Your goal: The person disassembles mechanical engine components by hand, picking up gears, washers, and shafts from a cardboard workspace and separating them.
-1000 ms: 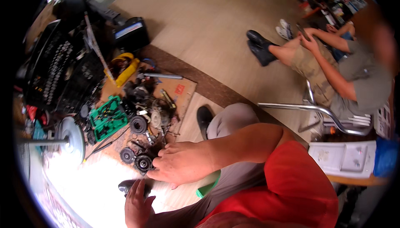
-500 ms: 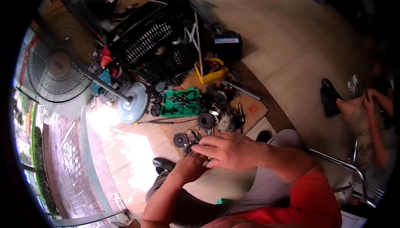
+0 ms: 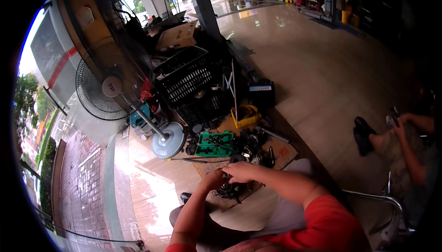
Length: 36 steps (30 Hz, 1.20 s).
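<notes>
Hands meet low over the floor: the left hand (image 3: 214, 178) and the right hand (image 3: 242, 172) curl closed around a black round gear-like part (image 3: 226, 190), held just above a cardboard sheet (image 3: 281, 153). Beyond it lie a green tool case (image 3: 214, 143), scattered dark parts and a standing fan (image 3: 103, 90).

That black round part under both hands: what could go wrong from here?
1. Both the left hand and right hand cover the black round part, so sight of the grip is poor; it might slip.
2. Loose dark metal parts crowd the cardboard sheet beside it; a dropped piece could get lost among them.
3. The green tool case lies open nearby and could be knocked.
</notes>
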Each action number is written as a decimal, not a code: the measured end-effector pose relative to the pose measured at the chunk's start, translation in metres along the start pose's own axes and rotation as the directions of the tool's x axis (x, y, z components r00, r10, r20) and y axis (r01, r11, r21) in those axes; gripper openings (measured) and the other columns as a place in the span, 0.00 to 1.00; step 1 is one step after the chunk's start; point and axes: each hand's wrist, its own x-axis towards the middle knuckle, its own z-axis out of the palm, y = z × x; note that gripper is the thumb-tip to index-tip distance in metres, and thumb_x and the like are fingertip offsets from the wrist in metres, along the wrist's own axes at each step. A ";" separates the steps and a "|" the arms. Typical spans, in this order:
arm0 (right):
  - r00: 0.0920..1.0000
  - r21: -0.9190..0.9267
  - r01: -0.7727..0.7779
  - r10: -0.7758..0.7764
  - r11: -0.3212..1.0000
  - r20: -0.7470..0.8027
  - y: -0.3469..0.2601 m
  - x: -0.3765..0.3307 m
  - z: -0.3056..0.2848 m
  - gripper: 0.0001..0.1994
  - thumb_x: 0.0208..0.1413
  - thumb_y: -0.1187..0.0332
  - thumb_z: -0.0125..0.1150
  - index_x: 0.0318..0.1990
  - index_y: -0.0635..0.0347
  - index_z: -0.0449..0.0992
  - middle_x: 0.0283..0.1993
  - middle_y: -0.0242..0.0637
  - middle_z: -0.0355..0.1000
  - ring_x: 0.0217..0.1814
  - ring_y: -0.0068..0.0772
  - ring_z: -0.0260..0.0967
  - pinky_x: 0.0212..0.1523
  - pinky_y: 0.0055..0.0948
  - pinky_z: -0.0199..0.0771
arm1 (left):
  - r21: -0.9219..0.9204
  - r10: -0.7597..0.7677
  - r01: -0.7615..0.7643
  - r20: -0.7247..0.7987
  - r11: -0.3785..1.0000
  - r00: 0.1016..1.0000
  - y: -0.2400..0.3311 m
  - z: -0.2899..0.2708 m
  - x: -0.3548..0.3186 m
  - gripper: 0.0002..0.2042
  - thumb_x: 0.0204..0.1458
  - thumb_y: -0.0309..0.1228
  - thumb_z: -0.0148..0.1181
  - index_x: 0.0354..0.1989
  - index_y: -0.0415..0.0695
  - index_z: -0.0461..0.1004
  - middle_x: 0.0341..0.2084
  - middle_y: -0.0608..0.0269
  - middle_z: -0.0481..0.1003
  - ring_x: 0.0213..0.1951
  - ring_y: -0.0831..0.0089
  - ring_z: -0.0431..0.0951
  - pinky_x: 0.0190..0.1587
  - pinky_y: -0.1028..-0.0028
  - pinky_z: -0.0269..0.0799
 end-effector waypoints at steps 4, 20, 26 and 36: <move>0.993 -0.032 -0.093 0.095 0.995 0.063 0.015 0.027 0.020 0.21 0.47 0.61 0.65 0.48 0.60 0.70 0.43 0.50 0.73 0.48 0.53 0.70 0.48 0.45 0.70 | -0.032 -0.025 0.026 0.025 0.999 0.999 -0.005 -0.024 -0.031 0.28 0.53 0.44 0.58 0.62 0.47 0.62 0.49 0.42 0.72 0.50 0.49 0.73 0.53 0.61 0.67; 0.926 -0.177 -0.039 0.102 0.984 0.364 0.058 0.038 0.160 0.11 0.51 0.64 0.58 0.40 0.57 0.72 0.38 0.47 0.71 0.43 0.50 0.72 0.40 0.47 0.72 | -0.117 -0.118 0.106 -0.103 0.987 0.988 -0.059 -0.028 -0.034 0.29 0.53 0.44 0.58 0.59 0.40 0.64 0.46 0.40 0.73 0.51 0.47 0.72 0.52 0.60 0.68; 0.953 -0.319 0.015 0.084 0.948 0.292 0.075 0.044 0.175 0.07 0.43 0.68 0.60 0.31 0.58 0.78 0.33 0.43 0.75 0.38 0.45 0.75 0.36 0.43 0.75 | -0.147 -0.141 0.130 -0.066 0.981 0.988 -0.063 -0.019 -0.012 0.29 0.52 0.44 0.59 0.59 0.41 0.64 0.45 0.39 0.74 0.50 0.48 0.73 0.51 0.60 0.69; 0.982 -0.277 0.004 0.049 0.961 0.182 0.059 0.050 0.146 0.09 0.43 0.62 0.63 0.28 0.56 0.81 0.32 0.42 0.77 0.38 0.45 0.76 0.35 0.43 0.76 | -0.092 -0.169 0.168 -0.001 0.981 0.986 -0.072 -0.015 -0.021 0.27 0.53 0.40 0.58 0.61 0.45 0.62 0.45 0.41 0.74 0.49 0.48 0.73 0.52 0.60 0.68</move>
